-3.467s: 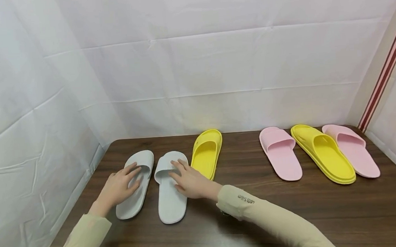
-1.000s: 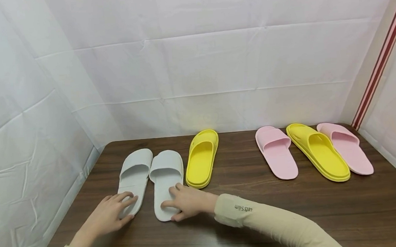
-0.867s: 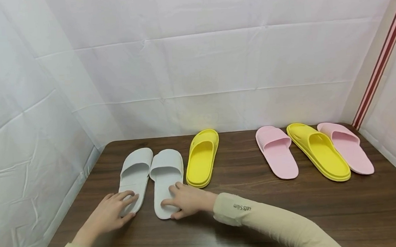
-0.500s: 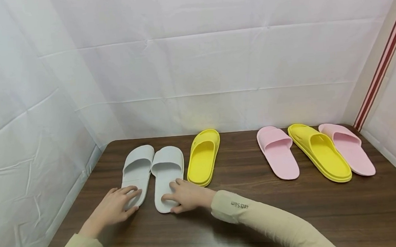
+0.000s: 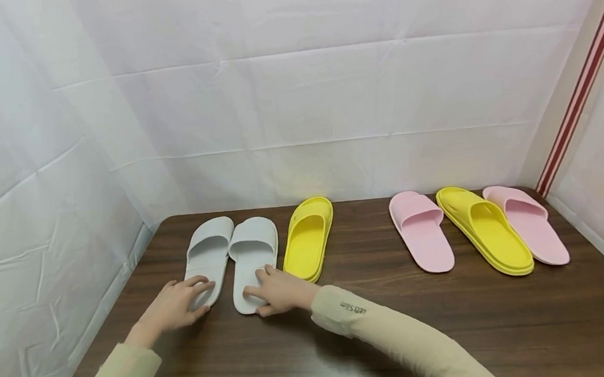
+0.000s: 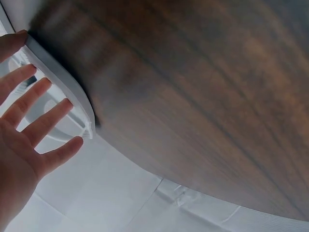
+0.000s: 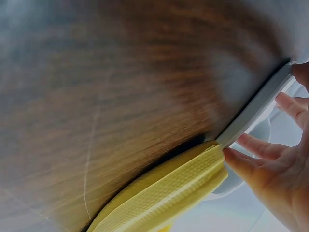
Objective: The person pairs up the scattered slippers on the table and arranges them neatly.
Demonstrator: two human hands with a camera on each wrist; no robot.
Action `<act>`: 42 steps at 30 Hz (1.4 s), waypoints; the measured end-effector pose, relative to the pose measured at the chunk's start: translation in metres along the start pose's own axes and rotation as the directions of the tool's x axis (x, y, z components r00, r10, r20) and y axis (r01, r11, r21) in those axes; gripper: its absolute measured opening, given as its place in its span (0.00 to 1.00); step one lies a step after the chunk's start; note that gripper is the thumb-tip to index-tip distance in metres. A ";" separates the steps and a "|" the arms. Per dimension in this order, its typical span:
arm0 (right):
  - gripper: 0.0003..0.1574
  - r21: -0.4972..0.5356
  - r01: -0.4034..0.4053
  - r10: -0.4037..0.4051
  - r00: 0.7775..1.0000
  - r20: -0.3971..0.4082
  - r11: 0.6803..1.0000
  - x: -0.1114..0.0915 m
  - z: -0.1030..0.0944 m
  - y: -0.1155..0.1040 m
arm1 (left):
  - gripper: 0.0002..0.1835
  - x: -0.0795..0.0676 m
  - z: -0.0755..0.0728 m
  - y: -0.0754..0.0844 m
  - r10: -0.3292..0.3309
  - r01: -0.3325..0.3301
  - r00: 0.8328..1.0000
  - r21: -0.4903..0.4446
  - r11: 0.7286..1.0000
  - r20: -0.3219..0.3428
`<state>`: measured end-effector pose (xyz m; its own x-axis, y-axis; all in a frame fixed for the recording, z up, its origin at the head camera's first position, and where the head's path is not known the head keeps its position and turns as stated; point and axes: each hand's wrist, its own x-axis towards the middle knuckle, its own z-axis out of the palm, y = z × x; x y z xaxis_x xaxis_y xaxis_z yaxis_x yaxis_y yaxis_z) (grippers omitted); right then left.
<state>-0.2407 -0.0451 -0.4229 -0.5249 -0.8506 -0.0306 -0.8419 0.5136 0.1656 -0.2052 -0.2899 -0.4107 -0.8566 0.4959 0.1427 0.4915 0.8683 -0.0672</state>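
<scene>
Two white slippers lie side by side on the dark wooden table, toes toward the back wall and straps almost touching. My left hand (image 5: 171, 307) rests its spread fingers on the heel part of the left white slipper (image 5: 212, 230); the left wrist view shows those fingers (image 6: 46, 123) along the sole's edge. On the right white slipper (image 5: 253, 233), my right hand (image 5: 282, 292) touches the heel end and right side with extended fingers. Beside that hand is a yellow slipper (image 5: 305, 246), whose side also shows near the fingers in the right wrist view.
Farther right on the table (image 5: 372, 317) lie a pink slipper (image 5: 430, 244), a second yellow slipper (image 5: 499, 237) and another pink slipper (image 5: 541, 234), the last two overlapping in view. White cloth (image 5: 327, 94) hangs behind the table and along both sides.
My hands have gone from the straps to the heel ends. Both white slippers have come closer together and, over the last second, slid a little toward the back wall.
</scene>
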 end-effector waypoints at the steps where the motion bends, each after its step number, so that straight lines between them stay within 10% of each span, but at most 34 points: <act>1: 0.25 0.005 -0.009 0.009 1.000 0.003 1.000 0.001 0.000 0.001 | 0.23 0.001 0.000 -0.001 -0.002 0.002 1.000 -0.003 1.000 0.005; 30: 0.25 0.187 -0.106 0.091 0.992 0.085 0.977 0.008 -0.001 0.011 | 0.24 0.023 -0.005 -0.010 -0.078 0.085 0.992 -0.062 0.994 0.099; 42: 0.25 0.234 -0.005 0.020 0.998 -0.061 0.972 -0.011 -0.006 0.026 | 0.22 0.019 -0.014 -0.004 -0.065 0.070 0.994 -0.062 0.996 0.092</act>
<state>-0.2564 -0.0231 -0.4125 -0.5327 -0.8457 0.0330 -0.8453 0.5297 -0.0692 -0.2211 -0.2841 -0.3943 -0.8974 0.4378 0.0554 0.4387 0.8986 0.0048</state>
